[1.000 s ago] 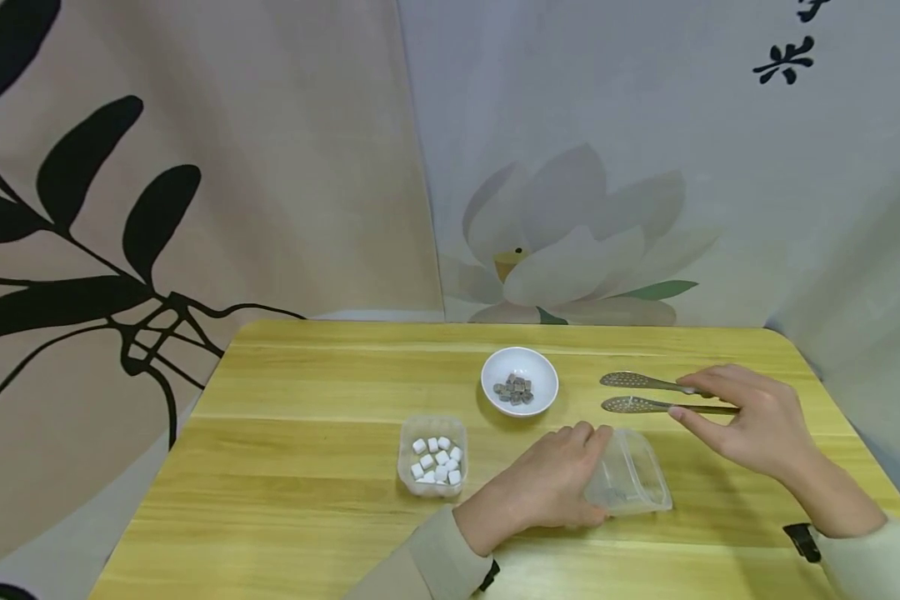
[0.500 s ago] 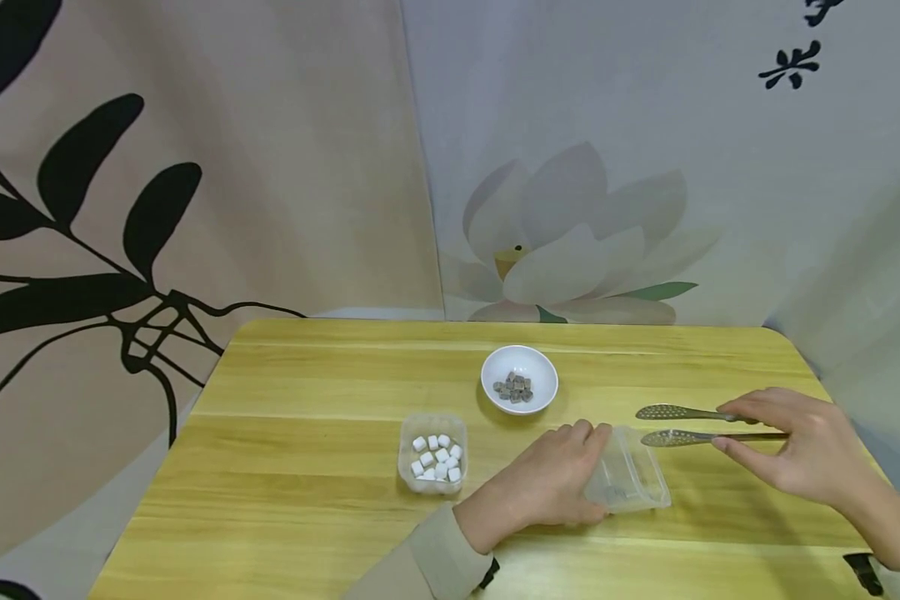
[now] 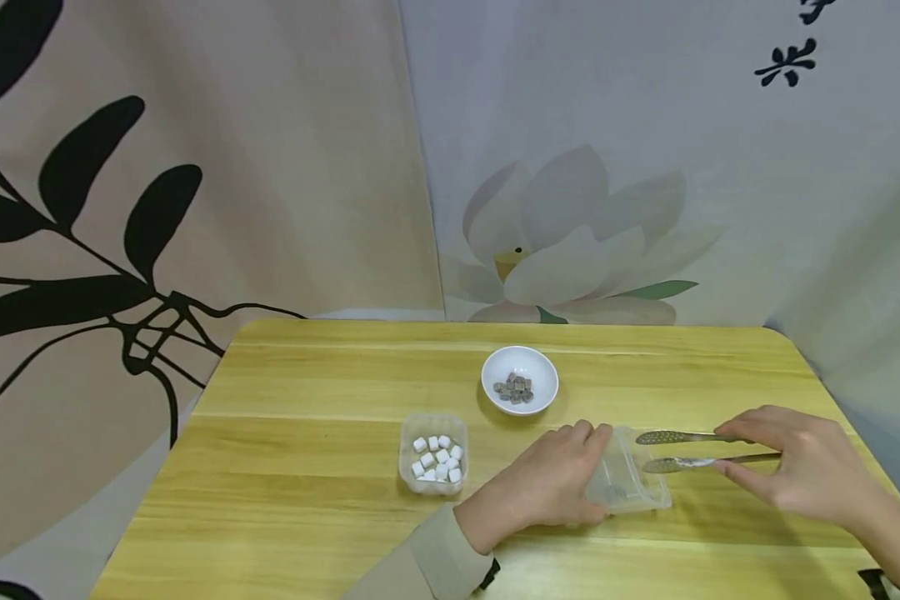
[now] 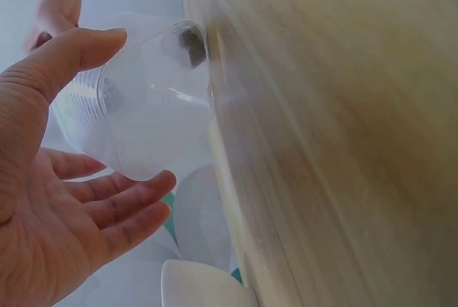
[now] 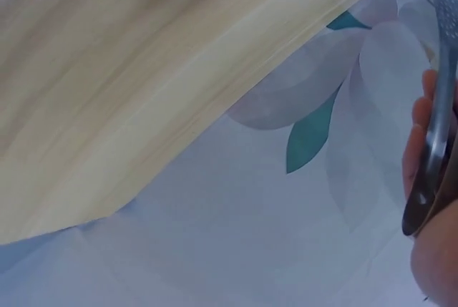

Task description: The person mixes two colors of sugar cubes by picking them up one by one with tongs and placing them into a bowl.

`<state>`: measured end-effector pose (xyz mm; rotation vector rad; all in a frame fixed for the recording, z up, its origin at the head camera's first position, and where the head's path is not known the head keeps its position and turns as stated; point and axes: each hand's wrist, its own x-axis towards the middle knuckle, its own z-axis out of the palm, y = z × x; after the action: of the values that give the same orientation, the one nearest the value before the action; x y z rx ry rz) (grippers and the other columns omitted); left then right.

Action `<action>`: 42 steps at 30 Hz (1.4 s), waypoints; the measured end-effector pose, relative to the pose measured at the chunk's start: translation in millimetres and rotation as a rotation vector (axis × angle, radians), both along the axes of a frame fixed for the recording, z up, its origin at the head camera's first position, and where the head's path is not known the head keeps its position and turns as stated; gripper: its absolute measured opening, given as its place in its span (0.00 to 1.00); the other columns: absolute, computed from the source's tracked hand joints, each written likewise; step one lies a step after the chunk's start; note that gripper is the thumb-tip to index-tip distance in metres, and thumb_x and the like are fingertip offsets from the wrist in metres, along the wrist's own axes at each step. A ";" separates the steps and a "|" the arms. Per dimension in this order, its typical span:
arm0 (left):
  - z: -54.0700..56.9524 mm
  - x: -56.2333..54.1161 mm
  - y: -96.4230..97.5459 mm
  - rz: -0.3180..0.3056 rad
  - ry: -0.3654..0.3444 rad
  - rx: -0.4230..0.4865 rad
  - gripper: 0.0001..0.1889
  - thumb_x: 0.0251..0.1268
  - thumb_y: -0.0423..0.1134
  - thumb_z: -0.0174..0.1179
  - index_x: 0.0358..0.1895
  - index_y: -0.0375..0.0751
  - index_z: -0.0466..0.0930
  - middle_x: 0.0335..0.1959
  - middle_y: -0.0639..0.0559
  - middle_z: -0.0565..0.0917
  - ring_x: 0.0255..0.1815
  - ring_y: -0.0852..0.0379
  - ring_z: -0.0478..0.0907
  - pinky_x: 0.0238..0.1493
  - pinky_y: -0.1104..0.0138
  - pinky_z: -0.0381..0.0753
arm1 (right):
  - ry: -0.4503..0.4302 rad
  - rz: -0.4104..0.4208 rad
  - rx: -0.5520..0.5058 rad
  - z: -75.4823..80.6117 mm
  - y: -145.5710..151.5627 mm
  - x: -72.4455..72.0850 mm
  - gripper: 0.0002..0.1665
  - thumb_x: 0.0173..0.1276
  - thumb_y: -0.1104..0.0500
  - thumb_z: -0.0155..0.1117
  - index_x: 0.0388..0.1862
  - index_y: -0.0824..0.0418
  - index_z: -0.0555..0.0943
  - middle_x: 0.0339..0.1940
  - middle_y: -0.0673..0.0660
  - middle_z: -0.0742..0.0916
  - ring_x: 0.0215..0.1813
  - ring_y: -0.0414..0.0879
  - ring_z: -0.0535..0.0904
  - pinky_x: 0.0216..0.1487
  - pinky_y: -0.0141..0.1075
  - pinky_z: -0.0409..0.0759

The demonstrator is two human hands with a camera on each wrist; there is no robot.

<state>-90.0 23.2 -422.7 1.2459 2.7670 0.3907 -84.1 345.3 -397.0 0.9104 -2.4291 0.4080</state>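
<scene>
My left hand (image 3: 543, 483) grips a clear plastic box (image 3: 626, 479), tipped on its side with its open end to the right. Through its wall in the left wrist view, a small grey-brown clump (image 4: 192, 46) shows near the table. Between thumb and fingers, my right hand (image 3: 802, 458) holds metal tongs (image 3: 750, 437), arms spread apart. The perforated tips overlap the box's open end in the head view; whether they are inside is unclear. One tong arm also shows at the edge of the right wrist view, beside my fingers (image 5: 418, 117).
A white bowl (image 3: 497, 367) with several small grey-brown cubes stands behind the left hand. Left of that hand is another clear box (image 3: 405, 467) holding several white cubes. All rest on a wooden table (image 3: 285, 467) in front of a printed curtain (image 3: 307, 167).
My right hand has moved the tongs to the right and then nearer the table's front, bringing the tips to the box's open end. The left hand and box have stayed put.
</scene>
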 end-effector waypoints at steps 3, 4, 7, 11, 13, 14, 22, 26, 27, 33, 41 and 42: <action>0.6 -0.2 -0.9 0.001 -0.009 0.008 0.46 0.54 0.59 0.77 0.70 0.40 0.66 0.47 0.55 0.75 0.39 0.65 0.69 0.39 0.75 0.71 | -0.028 0.023 0.051 1.0 -7.3 -0.3 0.21 0.43 0.40 0.86 0.35 0.47 0.91 0.33 0.41 0.88 0.31 0.39 0.84 0.28 0.30 0.79; 0.9 -0.2 -1.3 0.001 -0.014 0.009 0.46 0.54 0.59 0.77 0.70 0.40 0.66 0.47 0.55 0.75 0.39 0.65 0.69 0.39 0.75 0.71 | -0.041 0.029 0.065 1.7 -9.9 -0.4 0.21 0.41 0.43 0.87 0.35 0.46 0.91 0.33 0.41 0.88 0.31 0.38 0.84 0.27 0.30 0.78; 1.6 -0.3 -1.7 0.000 -0.021 0.013 0.46 0.55 0.59 0.77 0.71 0.39 0.66 0.48 0.54 0.76 0.40 0.65 0.69 0.40 0.75 0.72 | -0.087 0.032 0.104 3.4 -16.3 0.9 0.23 0.34 0.48 0.88 0.34 0.43 0.90 0.33 0.38 0.87 0.31 0.34 0.82 0.24 0.29 0.76; 1.8 -0.8 -1.3 -0.005 -0.016 0.016 0.47 0.54 0.59 0.78 0.71 0.39 0.65 0.48 0.54 0.76 0.41 0.65 0.70 0.42 0.75 0.72 | -0.116 0.045 0.138 3.5 -20.9 2.3 0.23 0.33 0.50 0.88 0.33 0.42 0.89 0.32 0.36 0.85 0.30 0.31 0.79 0.22 0.28 0.72; 1.6 -0.9 -1.0 -0.007 -0.009 0.016 0.46 0.54 0.59 0.78 0.70 0.40 0.66 0.48 0.54 0.75 0.40 0.65 0.70 0.41 0.76 0.72 | -0.112 0.062 0.150 3.0 -23.3 2.1 0.23 0.33 0.51 0.87 0.33 0.43 0.89 0.32 0.36 0.85 0.29 0.30 0.78 0.21 0.27 0.70; 1.3 -0.9 -1.1 -0.006 -0.009 0.019 0.46 0.53 0.59 0.78 0.69 0.40 0.66 0.47 0.55 0.75 0.40 0.65 0.70 0.41 0.76 0.72 | -0.109 0.071 0.155 2.8 -24.7 1.7 0.22 0.33 0.51 0.87 0.33 0.44 0.89 0.32 0.37 0.85 0.29 0.30 0.77 0.20 0.27 0.70; 0.7 -0.6 -1.0 -0.005 -0.004 0.019 0.46 0.53 0.59 0.78 0.69 0.40 0.66 0.46 0.55 0.75 0.39 0.65 0.69 0.39 0.76 0.71 | -0.102 0.142 0.205 3.8 -36.2 -2.8 0.20 0.35 0.51 0.87 0.30 0.48 0.89 0.30 0.39 0.85 0.29 0.31 0.75 0.20 0.29 0.71; 0.8 -0.7 -0.6 -0.005 0.001 0.011 0.46 0.53 0.60 0.78 0.69 0.41 0.66 0.46 0.56 0.75 0.39 0.65 0.69 0.39 0.75 0.71 | -0.097 0.172 0.209 2.2 -37.4 -4.7 0.18 0.36 0.53 0.87 0.29 0.48 0.89 0.29 0.40 0.84 0.28 0.30 0.74 0.20 0.28 0.70; 0.8 -0.8 -0.4 -0.005 0.002 0.010 0.46 0.53 0.60 0.78 0.69 0.41 0.66 0.46 0.56 0.75 0.39 0.65 0.69 0.39 0.75 0.71 | -0.099 0.177 0.202 1.5 -37.0 -4.8 0.18 0.36 0.54 0.87 0.29 0.48 0.89 0.29 0.40 0.84 0.27 0.30 0.73 0.20 0.27 0.70; 0.4 -0.6 0.6 -0.004 0.004 0.006 0.45 0.53 0.60 0.78 0.68 0.41 0.67 0.46 0.56 0.74 0.39 0.65 0.70 0.42 0.74 0.72 | -0.093 0.191 0.156 -4.6 -33.1 -4.3 0.12 0.52 0.46 0.84 0.29 0.47 0.89 0.29 0.39 0.85 0.27 0.27 0.72 0.20 0.23 0.66; -1.3 -0.3 0.6 0.002 0.008 0.002 0.45 0.54 0.60 0.78 0.68 0.41 0.67 0.46 0.56 0.74 0.39 0.65 0.70 0.42 0.74 0.72 | -0.037 0.141 0.076 -7.6 -28.0 -1.4 0.33 0.78 0.29 0.51 0.28 0.47 0.89 0.29 0.39 0.86 0.27 0.30 0.77 0.21 0.24 0.70; -1.5 -0.2 0.6 0.002 0.011 0.002 0.45 0.53 0.60 0.78 0.68 0.41 0.67 0.46 0.56 0.74 0.39 0.65 0.70 0.42 0.74 0.72 | -0.033 0.134 0.064 -7.5 -26.6 -0.7 0.32 0.78 0.29 0.52 0.29 0.48 0.89 0.29 0.39 0.86 0.26 0.31 0.78 0.21 0.24 0.71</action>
<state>-90.2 23.8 -424.2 1.2497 2.7774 0.3889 -84.8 318.7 -404.5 1.1068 -2.4308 0.3974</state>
